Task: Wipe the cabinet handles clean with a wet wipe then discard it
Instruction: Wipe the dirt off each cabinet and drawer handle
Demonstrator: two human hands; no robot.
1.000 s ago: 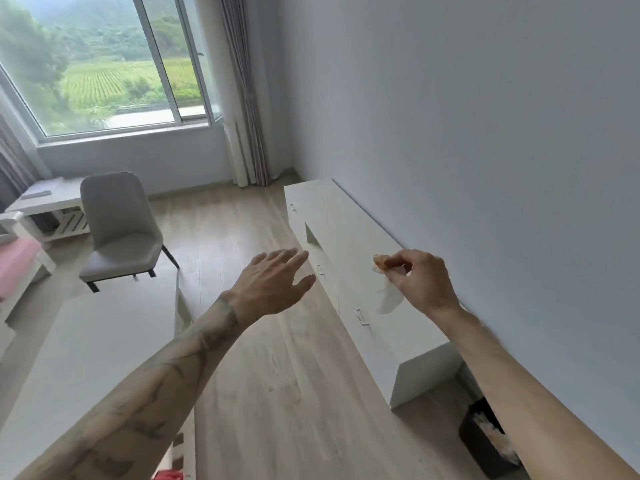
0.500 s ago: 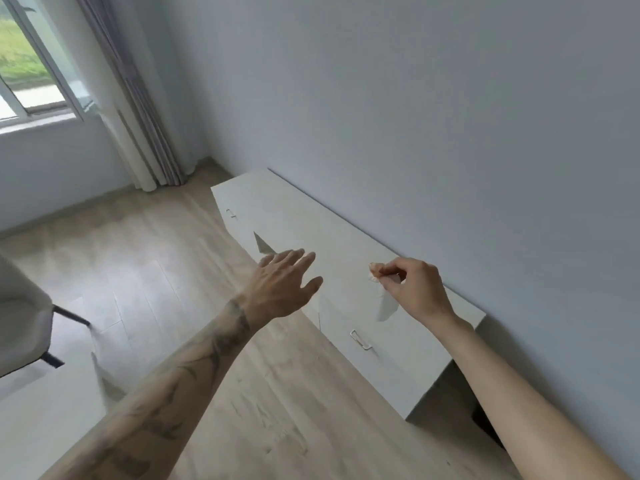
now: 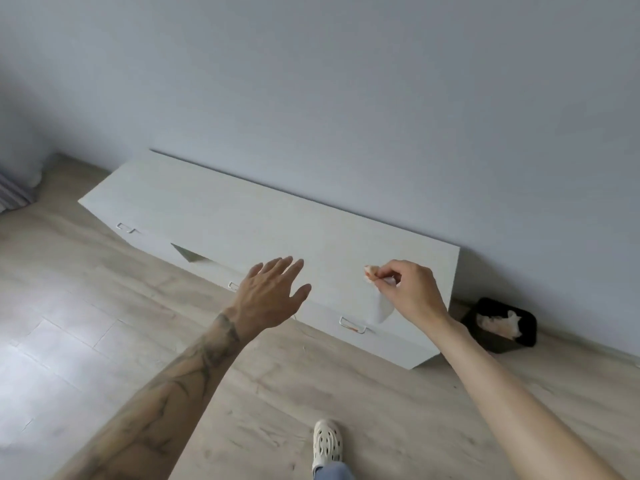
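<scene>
Two hands before low white cabinet (image 3: 242,216): right hand (image 3: 412,292) pinches dangling wet wipe (image 3: 381,306), handle (image 3: 353,325) at its 8 o'clock; left hand (image 3: 270,296) spread, empty. Likely approach step; next, lower wet wipe onto handle

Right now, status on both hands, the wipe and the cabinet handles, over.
Left hand open, empty. Right hand pinches wet wipe, hanging loose over the cabinet. Near handle uncovered, nothing blocking it. Black bin beside cabinet's right end.

White wet wipe (image 3: 381,308) hanging limp near low white cabinet's (image 3: 242,220) metal handle (image 3: 353,325) (reddish smudge)
</scene>
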